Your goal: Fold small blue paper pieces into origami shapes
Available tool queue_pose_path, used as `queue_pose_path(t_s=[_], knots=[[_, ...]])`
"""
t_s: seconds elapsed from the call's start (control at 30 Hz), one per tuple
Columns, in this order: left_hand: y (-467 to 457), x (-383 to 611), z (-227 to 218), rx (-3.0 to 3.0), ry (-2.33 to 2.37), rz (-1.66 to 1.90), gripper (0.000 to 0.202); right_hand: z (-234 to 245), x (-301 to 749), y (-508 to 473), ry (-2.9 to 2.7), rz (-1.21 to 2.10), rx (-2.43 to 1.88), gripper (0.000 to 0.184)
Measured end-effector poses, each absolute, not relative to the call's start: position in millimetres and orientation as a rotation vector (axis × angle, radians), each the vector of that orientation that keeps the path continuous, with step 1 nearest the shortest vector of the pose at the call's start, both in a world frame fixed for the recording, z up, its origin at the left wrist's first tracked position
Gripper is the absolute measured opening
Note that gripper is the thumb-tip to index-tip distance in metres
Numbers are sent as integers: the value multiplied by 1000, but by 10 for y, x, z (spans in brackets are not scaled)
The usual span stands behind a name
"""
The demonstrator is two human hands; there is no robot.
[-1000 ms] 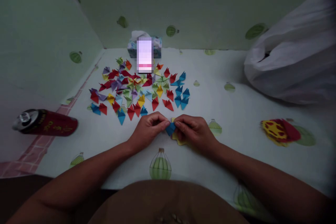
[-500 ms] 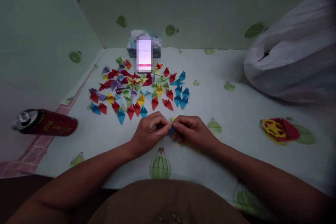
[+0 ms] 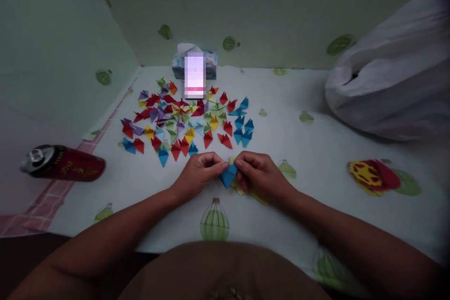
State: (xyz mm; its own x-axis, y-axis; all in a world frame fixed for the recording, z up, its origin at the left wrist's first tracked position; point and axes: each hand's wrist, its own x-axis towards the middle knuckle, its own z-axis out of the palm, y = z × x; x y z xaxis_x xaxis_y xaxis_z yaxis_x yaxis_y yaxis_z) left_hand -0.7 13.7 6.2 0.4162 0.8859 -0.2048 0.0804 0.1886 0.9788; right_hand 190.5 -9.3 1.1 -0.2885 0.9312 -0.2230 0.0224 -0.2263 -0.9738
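Between my two hands is a folded piece of blue origami paper (image 3: 228, 176), its pointed end facing down toward me. My left hand (image 3: 201, 171) pinches its upper left side between thumb and forefinger. On the other side, my right hand (image 3: 259, 171) grips the upper right with thumb and fingers. Under the blue paper and my right hand, a yellow paper piece (image 3: 241, 190) shows in part; its full shape is hidden. Just beyond my hands, many small folded paper cranes (image 3: 183, 145) in red, blue, yellow, green and purple lie spread over the white table covering (image 3: 281, 126).
A lit phone (image 3: 194, 75) leans against a tissue box (image 3: 212, 66) at the back. On the left, a red can (image 3: 75, 163) stands near the wall. A white plastic bag (image 3: 390, 84) fills the right, with a red and yellow item (image 3: 374, 176) in front of it.
The blue paper, earlier mostly hidden by my fingers, now shows its flat pointed face. My hands have spread slightly apart at the fingertips, and the view has shifted a little.
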Motion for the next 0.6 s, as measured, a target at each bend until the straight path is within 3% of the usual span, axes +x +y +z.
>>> queue_pose_path(t_s=[0.13, 0.33, 0.6], knots=[[135, -10, 69, 1297, 977, 718, 20, 12, 1909, -102, -1379, 1476, -1263, 32], [129, -12, 68, 1252, 1019, 767, 24, -48, 1893, -95, -1099, 1641, -1108, 39], [99, 10, 22, 1291, 990, 841, 25, -30, 1865, -123, -1309, 1624, -1133, 30]])
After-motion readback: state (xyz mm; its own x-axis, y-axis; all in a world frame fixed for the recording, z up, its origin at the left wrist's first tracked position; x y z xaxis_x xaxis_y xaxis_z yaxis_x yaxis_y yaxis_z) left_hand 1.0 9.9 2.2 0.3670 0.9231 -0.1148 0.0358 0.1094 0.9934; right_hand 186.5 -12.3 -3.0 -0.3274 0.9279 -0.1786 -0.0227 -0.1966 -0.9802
